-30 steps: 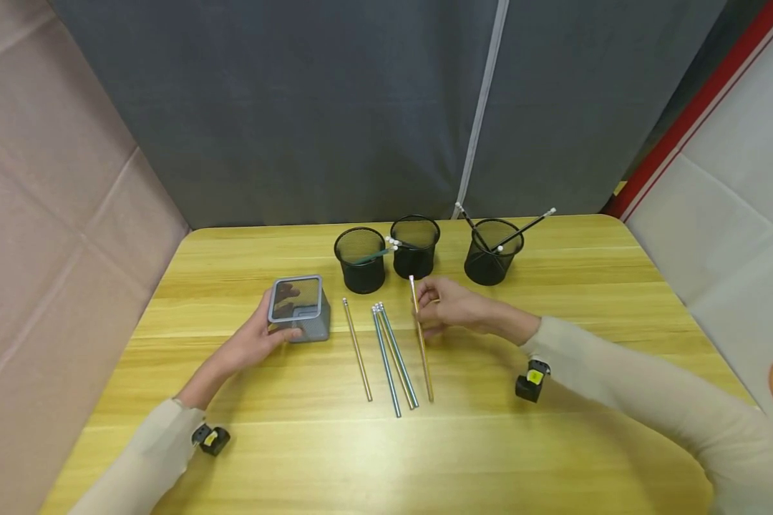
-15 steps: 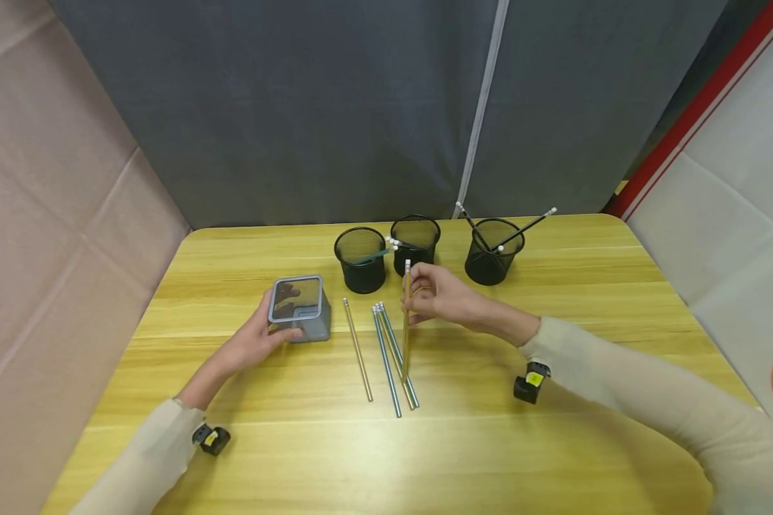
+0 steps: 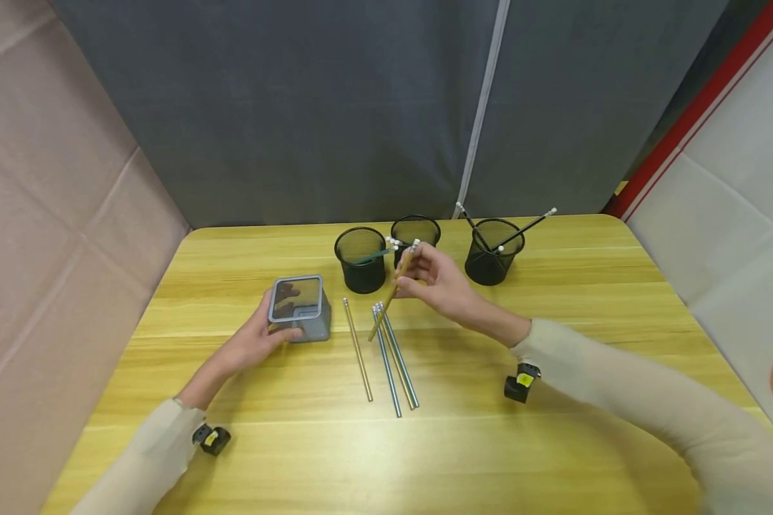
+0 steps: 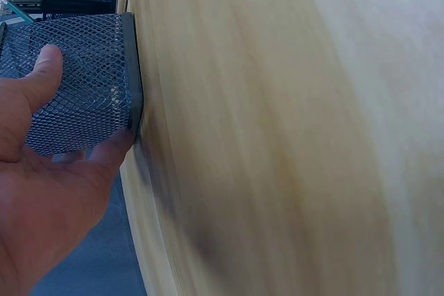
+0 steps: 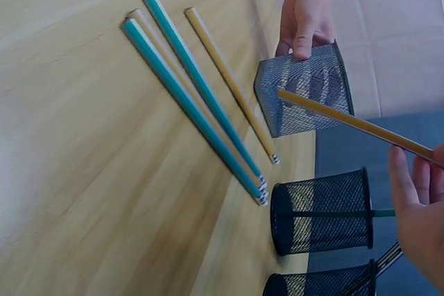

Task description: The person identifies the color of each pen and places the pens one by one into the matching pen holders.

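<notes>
Right hand pinches yellow pencil, tilted above counter. Left hand grips square mesh holder.

Three round mesh cups behind loose pencils.

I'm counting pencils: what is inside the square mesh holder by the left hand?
Nothing shows through the open top of the square mesh holder, only a dim reflection. Its floor isn't clearly visible. The left hand holds its side.

Three round black mesh cups, one square grey mesh holder, four loose pencils lying flat, one yellow pencil held.
</notes>
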Demonstrator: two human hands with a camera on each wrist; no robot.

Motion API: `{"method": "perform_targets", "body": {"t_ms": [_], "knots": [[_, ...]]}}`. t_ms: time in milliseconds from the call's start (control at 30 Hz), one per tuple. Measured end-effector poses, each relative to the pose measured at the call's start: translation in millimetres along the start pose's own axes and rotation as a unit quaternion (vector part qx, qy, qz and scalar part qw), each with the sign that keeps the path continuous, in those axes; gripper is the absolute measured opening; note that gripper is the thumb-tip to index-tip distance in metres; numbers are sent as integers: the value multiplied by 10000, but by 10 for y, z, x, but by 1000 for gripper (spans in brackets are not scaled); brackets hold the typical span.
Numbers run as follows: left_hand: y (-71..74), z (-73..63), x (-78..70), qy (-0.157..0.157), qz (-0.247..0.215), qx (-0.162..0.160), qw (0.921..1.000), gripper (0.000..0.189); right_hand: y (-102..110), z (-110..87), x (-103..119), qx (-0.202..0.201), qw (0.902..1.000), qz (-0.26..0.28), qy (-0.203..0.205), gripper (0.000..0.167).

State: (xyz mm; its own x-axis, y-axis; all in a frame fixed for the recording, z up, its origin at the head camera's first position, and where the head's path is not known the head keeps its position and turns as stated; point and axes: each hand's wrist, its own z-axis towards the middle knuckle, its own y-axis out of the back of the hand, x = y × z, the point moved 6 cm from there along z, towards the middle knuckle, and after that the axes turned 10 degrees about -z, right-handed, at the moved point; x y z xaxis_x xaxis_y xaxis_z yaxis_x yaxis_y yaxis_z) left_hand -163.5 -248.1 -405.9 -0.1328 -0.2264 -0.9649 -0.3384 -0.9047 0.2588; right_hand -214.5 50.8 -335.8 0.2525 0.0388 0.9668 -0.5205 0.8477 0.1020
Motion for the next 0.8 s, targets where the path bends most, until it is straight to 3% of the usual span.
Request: {"method": "perform_targets", "body": {"t_ms": [267,500,800], "knots": [[-1,0,-8,28,2,-3,10000,81,-41,183,244,-249,9965,-162,787,21],[5,13,3,52,-21,-14,10000,81,-138,396,473,-481,9883,24,1449,24],[-5,23,-1,47,-41,20,10000,81,-441,490,360,-300,9848,-316,1682,22]]}}
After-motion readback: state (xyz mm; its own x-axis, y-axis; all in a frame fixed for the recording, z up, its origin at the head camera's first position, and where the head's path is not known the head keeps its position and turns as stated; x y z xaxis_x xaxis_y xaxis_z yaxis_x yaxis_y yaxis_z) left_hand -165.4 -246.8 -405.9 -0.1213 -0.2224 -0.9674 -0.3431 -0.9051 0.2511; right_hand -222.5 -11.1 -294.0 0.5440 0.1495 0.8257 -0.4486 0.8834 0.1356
